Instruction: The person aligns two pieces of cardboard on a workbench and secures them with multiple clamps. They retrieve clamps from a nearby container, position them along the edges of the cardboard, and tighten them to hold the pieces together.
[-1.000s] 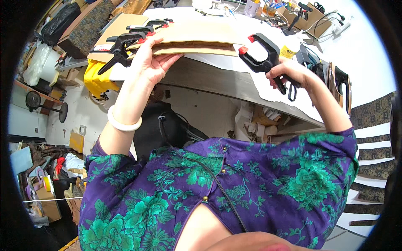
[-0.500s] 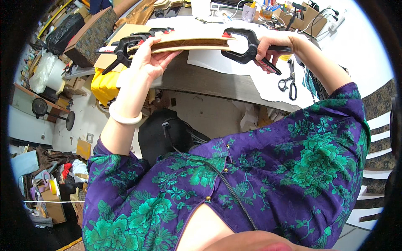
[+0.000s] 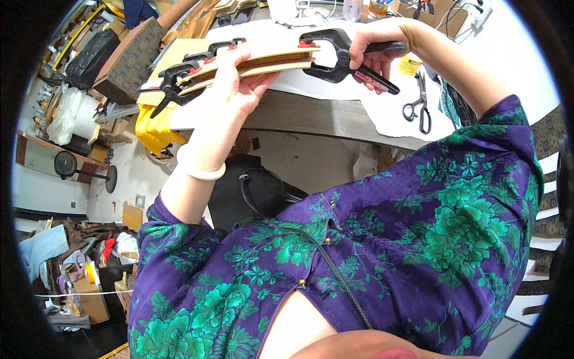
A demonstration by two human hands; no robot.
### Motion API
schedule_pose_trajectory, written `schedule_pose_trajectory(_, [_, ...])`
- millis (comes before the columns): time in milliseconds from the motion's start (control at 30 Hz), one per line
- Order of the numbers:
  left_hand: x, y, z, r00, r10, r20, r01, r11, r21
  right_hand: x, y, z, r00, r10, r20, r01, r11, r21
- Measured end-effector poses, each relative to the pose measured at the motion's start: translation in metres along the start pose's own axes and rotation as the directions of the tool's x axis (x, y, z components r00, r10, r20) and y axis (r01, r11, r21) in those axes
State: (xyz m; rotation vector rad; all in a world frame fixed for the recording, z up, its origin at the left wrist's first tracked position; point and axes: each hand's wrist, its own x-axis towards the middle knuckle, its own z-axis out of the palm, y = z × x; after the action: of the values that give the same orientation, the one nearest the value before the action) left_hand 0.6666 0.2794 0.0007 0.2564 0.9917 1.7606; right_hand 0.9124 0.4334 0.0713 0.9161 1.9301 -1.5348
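Observation:
My left hand point(image 3: 242, 81) is closed around the middle of a long, shallow piece made of cream boards point(image 3: 272, 58) with a dark brown band between them. My right hand point(image 3: 376, 60) grips the handles of a black spring clamp point(image 3: 329, 57). That clamp's jaws straddle the right end of the boards, with a red pad at the upper face. Further black clamps point(image 3: 173, 84) with red pads sit along the left end and far edge. The boards are held up above the table front, tilted higher at the right.
Black-handled scissors point(image 3: 421, 105) and a yellow-labelled jar point(image 3: 409, 64) rest on white paper point(image 3: 382, 113) at the right. Yellow cloth point(image 3: 156, 128) hangs over the table's left corner, near a patterned box point(image 3: 128, 60). A black stool or bag point(image 3: 242, 191) stands below.
The clamped boards and both hands have shifted left over the table, and the right end is tilted up more. The yellow-labelled jar now shows beside my right hand.

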Motion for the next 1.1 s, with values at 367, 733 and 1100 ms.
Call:
schedule_pose_trajectory(367, [0.003,0.021,0.003,0.998,0.009,-0.062,-0.011,1.000,-0.024,-0.008,-0.019,0.012,0.994,-0.047,-0.100,0.044,0.999,-0.031])
schedule_pose_trajectory(733, [0.003,0.024,-0.002,0.999,0.008,-0.031,-0.009,1.000,-0.021,-0.001,-0.022,0.010,0.993,-0.103,-0.065,0.099,0.993,-0.066])
schedule_pose_trajectory(1100, [0.002,0.025,-0.010,0.998,-0.002,-0.057,0.002,1.000,-0.007,0.043,0.035,-0.014,0.868,-0.170,-0.467,0.422,0.748,0.512])
